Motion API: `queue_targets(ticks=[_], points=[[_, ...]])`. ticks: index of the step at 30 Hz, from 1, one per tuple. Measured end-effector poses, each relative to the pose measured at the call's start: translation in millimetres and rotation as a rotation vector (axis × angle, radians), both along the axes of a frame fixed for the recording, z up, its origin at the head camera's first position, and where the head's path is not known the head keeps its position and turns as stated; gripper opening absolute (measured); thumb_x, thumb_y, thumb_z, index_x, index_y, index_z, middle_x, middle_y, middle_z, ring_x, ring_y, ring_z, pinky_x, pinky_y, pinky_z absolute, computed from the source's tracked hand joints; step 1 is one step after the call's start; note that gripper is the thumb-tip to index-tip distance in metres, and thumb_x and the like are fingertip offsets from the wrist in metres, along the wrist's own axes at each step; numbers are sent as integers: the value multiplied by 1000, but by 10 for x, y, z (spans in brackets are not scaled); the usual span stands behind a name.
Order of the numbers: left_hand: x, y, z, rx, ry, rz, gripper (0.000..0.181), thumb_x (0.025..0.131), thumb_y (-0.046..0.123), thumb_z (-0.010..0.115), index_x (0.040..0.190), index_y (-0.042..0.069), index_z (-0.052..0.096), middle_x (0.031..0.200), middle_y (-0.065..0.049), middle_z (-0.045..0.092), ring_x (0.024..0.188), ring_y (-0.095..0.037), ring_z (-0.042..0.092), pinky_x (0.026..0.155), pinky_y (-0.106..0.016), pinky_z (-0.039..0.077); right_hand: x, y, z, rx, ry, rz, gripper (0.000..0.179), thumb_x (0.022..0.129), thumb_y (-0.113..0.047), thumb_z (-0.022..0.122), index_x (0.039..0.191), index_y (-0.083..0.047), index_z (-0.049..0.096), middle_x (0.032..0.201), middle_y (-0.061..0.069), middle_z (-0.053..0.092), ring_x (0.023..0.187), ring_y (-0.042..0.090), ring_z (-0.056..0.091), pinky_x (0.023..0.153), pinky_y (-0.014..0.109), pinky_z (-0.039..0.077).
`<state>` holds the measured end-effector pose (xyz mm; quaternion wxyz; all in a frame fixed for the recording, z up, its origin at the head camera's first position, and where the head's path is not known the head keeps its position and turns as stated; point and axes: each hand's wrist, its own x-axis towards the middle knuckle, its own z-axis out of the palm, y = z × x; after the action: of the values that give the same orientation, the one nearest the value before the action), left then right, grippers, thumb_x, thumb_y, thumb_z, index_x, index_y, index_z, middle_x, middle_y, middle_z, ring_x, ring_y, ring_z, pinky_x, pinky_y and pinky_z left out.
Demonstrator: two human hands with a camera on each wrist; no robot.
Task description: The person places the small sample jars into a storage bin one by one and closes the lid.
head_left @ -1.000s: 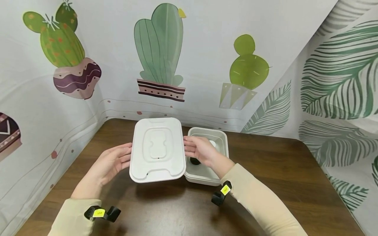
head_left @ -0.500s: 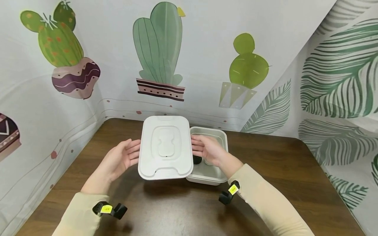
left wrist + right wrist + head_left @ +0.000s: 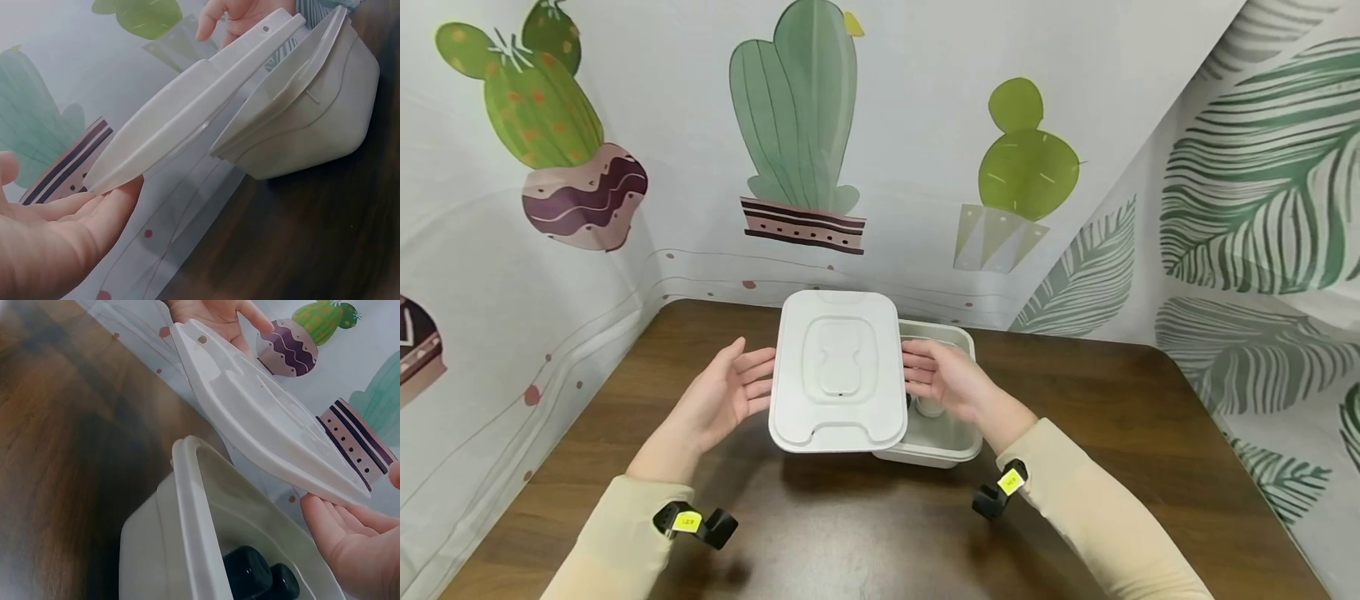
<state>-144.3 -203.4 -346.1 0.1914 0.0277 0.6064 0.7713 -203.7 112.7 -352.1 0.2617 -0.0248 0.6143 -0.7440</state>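
Note:
A white rectangular lid (image 3: 838,417) with a raised central pattern is held above the table. My left hand (image 3: 718,400) supports its left edge with extended fingers underneath. On the opposite edge, the fingers of my right hand (image 3: 955,383) lie under the rim, with the thumb off the lid. To the right and below stands an off-white plastic box (image 3: 928,454), uncovered at the top; the lid overlaps its left part in the head view. Inside are two dark rounded objects (image 3: 248,572) and a pale round item (image 3: 929,407), mostly hidden by the lid and right hand.
The box stands on a dark brown wooden table (image 3: 850,525). Behind the table hangs a white cloth (image 3: 910,125) printed with cacti and leaves. Each sleeve bears a black wrist strap with a yellow label, such as the left strap (image 3: 687,522).
Both hands have carried the lid to the right, so it covers more of the box in the head view. The box stays in place on the table.

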Motion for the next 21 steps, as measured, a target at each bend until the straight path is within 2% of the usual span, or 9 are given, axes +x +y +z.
queue_targets(ticks=[11, 21], points=[[-87, 178, -4, -15, -14, -7, 75, 100, 53, 25, 151, 2, 5, 153, -27, 19, 115, -20, 55, 93, -28, 50, 15, 194, 0, 7, -26, -43, 51, 100, -25, 35, 144, 2, 32, 145, 25, 37, 115, 23, 56, 92, 33, 52], [-154, 314, -25, -29, -16, -13, 75, 99, 54, 27, 151, 3, 9, 152, -25, 24, 115, -21, 57, 93, -31, 50, 36, 353, 12, 14, -16, -36, 52, 101, -24, 33, 144, 4, 29, 148, 24, 34, 122, 26, 52, 95, 34, 50]])
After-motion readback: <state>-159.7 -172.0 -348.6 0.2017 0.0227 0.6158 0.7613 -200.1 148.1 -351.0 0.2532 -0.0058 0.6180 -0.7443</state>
